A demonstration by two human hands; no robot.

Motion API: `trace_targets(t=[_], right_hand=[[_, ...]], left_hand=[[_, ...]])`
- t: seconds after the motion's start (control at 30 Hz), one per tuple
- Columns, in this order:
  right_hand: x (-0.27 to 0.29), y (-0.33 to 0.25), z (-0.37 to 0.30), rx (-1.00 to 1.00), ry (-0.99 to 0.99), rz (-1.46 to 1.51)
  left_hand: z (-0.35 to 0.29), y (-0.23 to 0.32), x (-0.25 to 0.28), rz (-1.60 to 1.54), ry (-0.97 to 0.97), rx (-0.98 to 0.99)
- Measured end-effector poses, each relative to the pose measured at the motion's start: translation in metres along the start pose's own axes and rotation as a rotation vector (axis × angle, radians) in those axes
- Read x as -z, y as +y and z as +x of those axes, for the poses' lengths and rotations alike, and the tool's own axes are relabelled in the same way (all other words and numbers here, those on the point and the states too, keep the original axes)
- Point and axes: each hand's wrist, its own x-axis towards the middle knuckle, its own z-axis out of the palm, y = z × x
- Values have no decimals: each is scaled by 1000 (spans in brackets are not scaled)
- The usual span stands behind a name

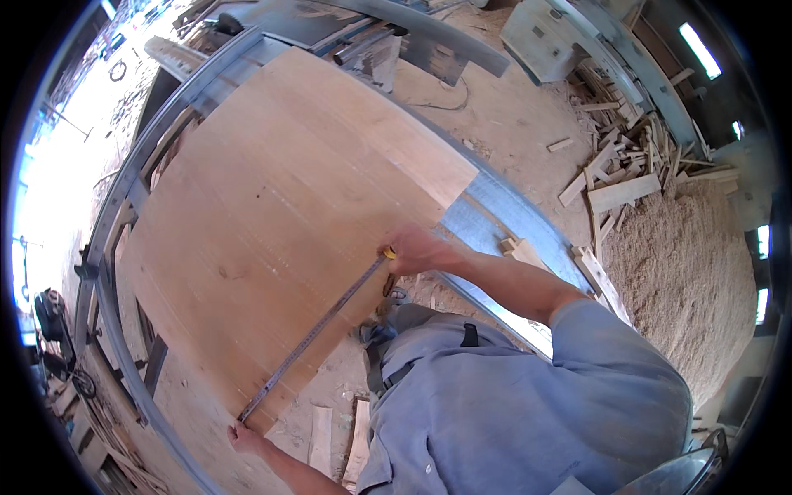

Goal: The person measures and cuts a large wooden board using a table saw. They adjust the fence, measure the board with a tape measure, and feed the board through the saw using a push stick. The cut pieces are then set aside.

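A wide, pale wooden panel [272, 190] of joined boards lies flat on a metal-framed bench. Along its near edge runs the stretched blade of a tape measure [314, 332]. My right hand [417, 250] is closed round the yellow case of the tape at the panel's right side, and the case is mostly covered by my fingers. At the near left corner, my left hand [245, 437] pinches the tape's end against the panel edge. The blade lies straight between both hands.
A metal rail [124, 289] curves along the bench's left side. To the right is a shiny metal surface [503, 214] with wood blocks [524, 252] on it. Beyond stand a heap of offcuts [623, 177] and a sawdust pile [693, 280]. Wood strips [357, 441] lie on the floor near me.
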Motion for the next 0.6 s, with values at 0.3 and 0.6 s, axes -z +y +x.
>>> trace_targets(t=[0.3,0.6], right_hand=[[122,174,5,-118,310,-262],[151,232,-2,-91,352,-238]], left_hand=[[-100,20,-22,391,-12,-615],[-289,138,-134,397,-372,-933]])
